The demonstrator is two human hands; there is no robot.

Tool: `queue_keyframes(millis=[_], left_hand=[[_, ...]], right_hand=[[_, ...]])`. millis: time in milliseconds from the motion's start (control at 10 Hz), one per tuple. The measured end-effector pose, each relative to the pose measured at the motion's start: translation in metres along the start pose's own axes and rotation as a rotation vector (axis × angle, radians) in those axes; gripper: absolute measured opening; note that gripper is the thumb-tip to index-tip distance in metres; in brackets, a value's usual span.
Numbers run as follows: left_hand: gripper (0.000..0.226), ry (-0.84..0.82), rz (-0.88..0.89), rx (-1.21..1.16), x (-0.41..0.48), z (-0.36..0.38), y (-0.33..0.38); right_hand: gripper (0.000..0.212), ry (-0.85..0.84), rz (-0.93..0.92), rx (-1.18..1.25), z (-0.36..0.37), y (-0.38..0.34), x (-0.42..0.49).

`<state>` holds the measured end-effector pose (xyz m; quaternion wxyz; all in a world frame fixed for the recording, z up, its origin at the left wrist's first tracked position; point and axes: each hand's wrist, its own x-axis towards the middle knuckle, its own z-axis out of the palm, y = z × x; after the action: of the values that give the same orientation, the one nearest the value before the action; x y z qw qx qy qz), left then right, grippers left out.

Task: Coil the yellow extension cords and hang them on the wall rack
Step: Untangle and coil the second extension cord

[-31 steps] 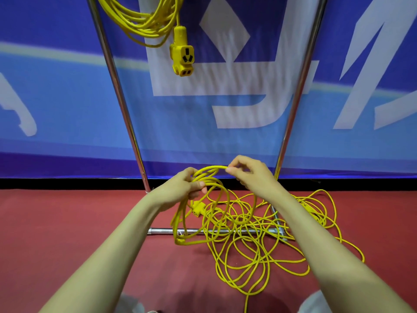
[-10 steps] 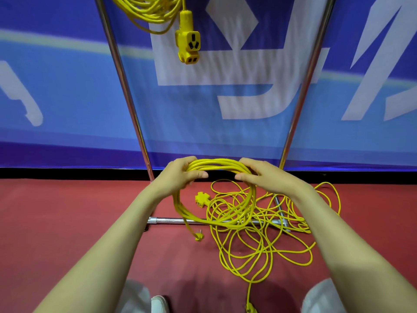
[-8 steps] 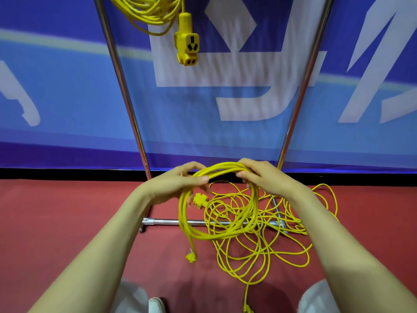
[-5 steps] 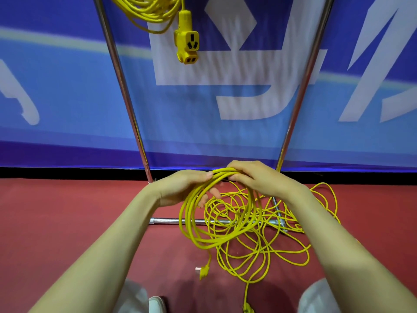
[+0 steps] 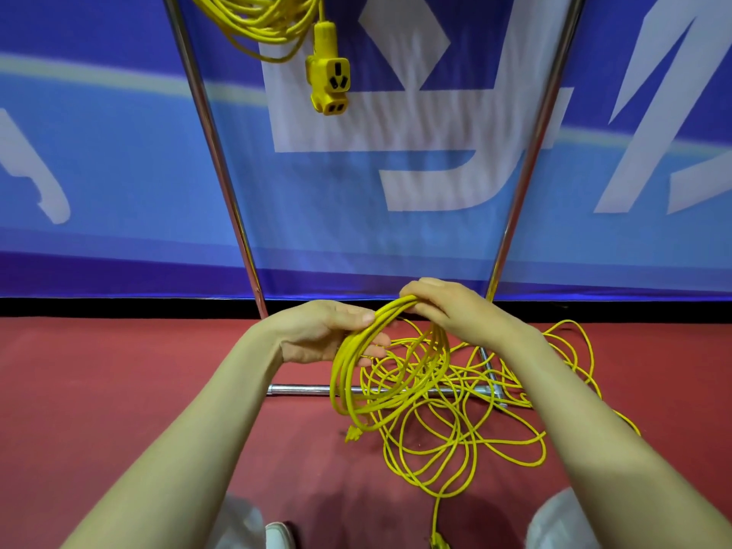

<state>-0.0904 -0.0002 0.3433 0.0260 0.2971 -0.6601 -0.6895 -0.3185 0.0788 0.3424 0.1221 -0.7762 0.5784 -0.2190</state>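
A blue banner (image 5: pixel 119 172) with white lettering stands behind a red floor (image 5: pixel 119 390), a black strip (image 5: pixel 119 307) between.

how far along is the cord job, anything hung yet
Done: one coiled yellow cord hangs between the metal rack poles. In hand: right hand grips the top of a partly wound yellow coil, left hand holds its side. Left: the loose yellow tangle on the red floor needs winding, then hanging.
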Motion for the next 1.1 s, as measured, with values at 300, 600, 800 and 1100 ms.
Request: queue_keyframes(millis=[300,600,800,1100], left_hand=[[0.028,0.18,0.152,0.018,-0.004,0.031,0.024],[0.02,0.242,0.365,0.142,-0.014,0.02,0.034],[0.024,0.451,0.444,0.025,-0.026,0.004,0.036],[0.024,0.612,0.489,-0.153,-0.019,-0.01,0.03]], right_hand=[[0.015,0.087,0.057,0.069,-0.003,0.0,0.004],[0.053,-0.028,0.263,0.552,0.004,0.013,-0.004],[0.03,-0.155,0.379,0.47,0.027,0.027,-0.004],[0.011,-0.202,0.504,0.44,0.034,0.03,-0.001]])
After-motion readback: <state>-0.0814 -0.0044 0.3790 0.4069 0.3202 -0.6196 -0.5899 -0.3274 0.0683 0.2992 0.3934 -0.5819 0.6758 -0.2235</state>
